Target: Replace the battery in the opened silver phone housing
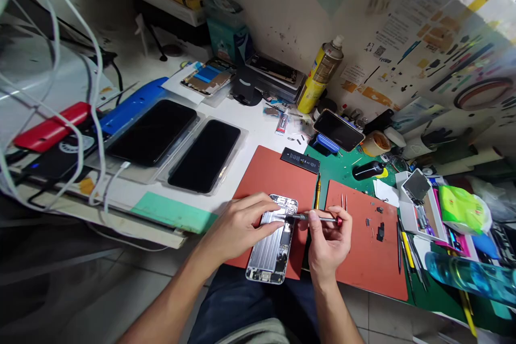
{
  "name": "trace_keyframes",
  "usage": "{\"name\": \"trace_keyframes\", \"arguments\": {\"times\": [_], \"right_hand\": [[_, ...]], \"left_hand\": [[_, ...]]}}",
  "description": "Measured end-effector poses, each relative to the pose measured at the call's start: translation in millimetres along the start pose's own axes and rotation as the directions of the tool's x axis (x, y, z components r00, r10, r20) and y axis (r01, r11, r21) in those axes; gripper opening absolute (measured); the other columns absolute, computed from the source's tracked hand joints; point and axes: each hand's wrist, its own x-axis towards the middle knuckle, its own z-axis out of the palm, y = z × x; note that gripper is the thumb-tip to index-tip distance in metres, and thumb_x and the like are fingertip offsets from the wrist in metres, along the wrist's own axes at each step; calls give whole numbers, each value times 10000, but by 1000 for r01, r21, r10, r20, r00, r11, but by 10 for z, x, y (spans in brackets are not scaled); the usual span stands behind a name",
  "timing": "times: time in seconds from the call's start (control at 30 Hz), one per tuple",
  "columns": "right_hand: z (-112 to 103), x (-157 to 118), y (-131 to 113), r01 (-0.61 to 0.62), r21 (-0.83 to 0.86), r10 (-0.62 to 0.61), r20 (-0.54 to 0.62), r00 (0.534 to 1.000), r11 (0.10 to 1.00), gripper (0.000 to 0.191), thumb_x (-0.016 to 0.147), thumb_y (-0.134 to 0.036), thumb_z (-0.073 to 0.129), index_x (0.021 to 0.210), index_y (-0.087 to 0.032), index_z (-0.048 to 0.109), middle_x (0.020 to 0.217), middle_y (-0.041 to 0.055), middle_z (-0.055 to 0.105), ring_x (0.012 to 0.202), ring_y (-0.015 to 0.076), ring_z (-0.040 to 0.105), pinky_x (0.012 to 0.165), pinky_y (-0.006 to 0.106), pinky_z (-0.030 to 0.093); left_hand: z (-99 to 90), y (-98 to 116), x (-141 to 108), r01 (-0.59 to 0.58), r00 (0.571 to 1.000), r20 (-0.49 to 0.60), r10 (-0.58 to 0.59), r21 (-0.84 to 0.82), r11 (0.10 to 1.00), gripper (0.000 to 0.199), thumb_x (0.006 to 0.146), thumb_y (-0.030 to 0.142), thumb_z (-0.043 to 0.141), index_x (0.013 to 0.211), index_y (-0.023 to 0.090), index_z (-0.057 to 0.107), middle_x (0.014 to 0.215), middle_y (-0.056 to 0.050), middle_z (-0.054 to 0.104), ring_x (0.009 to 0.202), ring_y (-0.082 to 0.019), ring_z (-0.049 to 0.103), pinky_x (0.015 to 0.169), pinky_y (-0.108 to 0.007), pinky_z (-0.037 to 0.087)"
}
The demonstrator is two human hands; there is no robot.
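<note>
An opened phone [264,252] lies on a red mat [258,172] while, remotely, my right hand [328,242] pinches a screwdriver [300,217] over its innards; on my left hand [237,226], thumb and forefinger stand apart, any grip unclear. I judge this fine driver work, calling next for steadiness. A black battery [300,160] lies beyond.

Silver phone frame [268,250]; grey, red-ended screwdriver [303,217]; brick-red mats [363,258].
</note>
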Motion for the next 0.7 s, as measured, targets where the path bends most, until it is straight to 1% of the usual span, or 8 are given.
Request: {"name": "trace_keyframes", "arguments": {"times": [0.1,0.2,0.27,0.3,0.4,0.47,0.53,0.7], "right_hand": [[-3,-5,1,57,-62,-62,-79,995,996,319,989,-230,793,1191,-236,546,815,-22,784,567,149,755,580,263,643],[-40,25,-56,185,-191,-206,-96,974,964,364,994,-178,760,1265,-232,523,823,-12,776,592,160,756,606,295,659],[-66,96,-120,305,-282,-328,-38,944,910,427,978,-124,751,1322,-223,518,872,12,784,656,172,779,643,310,669],[-72,148,-154,374,-317,-391,9,920,872,462,965,-94,749,1347,-218,521,896,22,786,690,174,788,656,305,668],[-56,337,-229,566,-371,-538,185,822,737,561,927,-8,741,1412,-200,532,900,21,772,730,156,784,649,254,637],[-24,441,-234,644,-377,-581,281,764,666,588,915,8,743,1431,-189,544,881,13,754,713,144,767,621,232,617],[8,496,-202,669,-384,-586,324,743,636,586,919,-6,749,1441,-188,552,895,14,739,693,141,760,610,234,620],[51,469,-85,652,-435,-587,293,755,621,543,925,-37,771,1408,-208,590,990,29,694,686,142,752,599,256,638]], "left_hand": [[8,65,-30,-57,995,-72,68,147,987,88,1071,201,637,1098,188,720,979,-18,749,843,-153,734,749,-282,583],[94,162,-91,-130,986,-56,157,330,935,169,1071,114,562,1127,156,716,944,-37,756,823,-194,735,746,-348,569],[172,215,-128,-172,981,-17,195,403,899,199,1062,104,555,1174,130,717,922,-46,751,783,-215,717,712,-380,554],[206,232,-140,-186,978,-3,207,425,886,210,1059,106,555,1190,121,718,910,-47,745,766,-220,705,703,-392,549],[267,238,-147,-182,980,10,200,455,871,226,1058,117,553,1201,116,729,873,-39,713,743,-225,677,711,-411,546],[275,221,-141,-164,984,12,178,457,875,236,1061,126,542,1194,122,738,852,-35,690,731,-222,661,707,-410,540],[273,205,-137,-148,987,15,159,454,879,255,1062,132,531,1206,130,741,848,-36,686,722,-219,649,707,-408,536],[274,195,-140,-104,993,-3,118,448,888,287,1061,151,516,1237,143,742,882,-51,712,745,-229,656,752,-415,537]]}}
